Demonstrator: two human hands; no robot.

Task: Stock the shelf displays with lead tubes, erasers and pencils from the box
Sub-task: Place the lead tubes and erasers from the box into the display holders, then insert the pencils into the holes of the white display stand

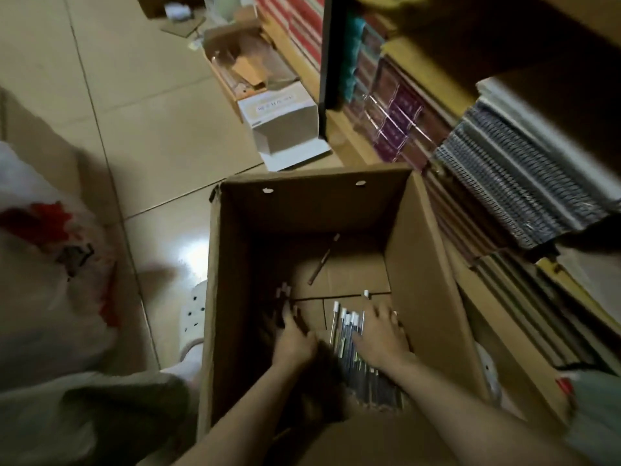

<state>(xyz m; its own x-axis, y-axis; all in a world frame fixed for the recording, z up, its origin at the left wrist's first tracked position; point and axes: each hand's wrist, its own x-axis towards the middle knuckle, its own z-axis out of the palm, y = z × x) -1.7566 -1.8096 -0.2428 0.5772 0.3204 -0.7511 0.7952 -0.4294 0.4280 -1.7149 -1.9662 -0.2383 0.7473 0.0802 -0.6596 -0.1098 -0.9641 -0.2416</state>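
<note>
Both bare hands reached down into the tall open brown cardboard box (pixel 420 264) standing on the beige tiled floor (pixel 141 129) beside the wooden shelf unit (pixel 369 136); the right hand (pixel 381 334) lay flat, fingers spread and fairly straight, on a row of dark white-capped pencils (pixel 349 334) lying side by side along the box bottom; the left hand (pixel 292 338) sat just left of that row, its fingers pointing away and blurred, so whether they pinched anything I could not tell; a few small white-tipped pieces (pixel 284 292) showed just beyond its fingertips; one loose thin brown pencil (pixel 324 258) lay apart, slanted, near the far wall of the box; spiral-bound notebooks (pixel 514 183) and purple packets (pixel 396 129) filled the shelves on the right; a white paper carton (pixel 285 126) stood on the floor past the box, and a white and red plastic bag (pixel 43 264) sat at the left
</note>
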